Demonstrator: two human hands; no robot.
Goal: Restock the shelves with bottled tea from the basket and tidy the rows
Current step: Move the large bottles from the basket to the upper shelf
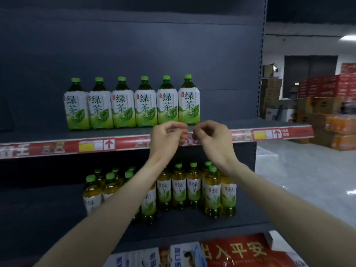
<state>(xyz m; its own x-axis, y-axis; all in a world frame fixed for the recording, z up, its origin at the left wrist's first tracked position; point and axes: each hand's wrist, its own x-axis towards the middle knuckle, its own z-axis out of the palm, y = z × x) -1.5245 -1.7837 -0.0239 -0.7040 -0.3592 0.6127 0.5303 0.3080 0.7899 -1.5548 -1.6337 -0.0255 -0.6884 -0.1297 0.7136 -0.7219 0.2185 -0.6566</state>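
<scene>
Hovering at upper shelf [38, 132] edge: left hand [165, 136], right hand [213, 137], close together, fingers curled, empty; tea bottles [123, 105] behind.

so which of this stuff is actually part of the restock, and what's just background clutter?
Job: six large tea bottles in a row on the upper shelf; small tea bottles clustered on the lower shelf; left hand and right hand, fingers curled, holding no bottle.
Lying about: stacked cartons far right; red poster at the bottom.
</scene>
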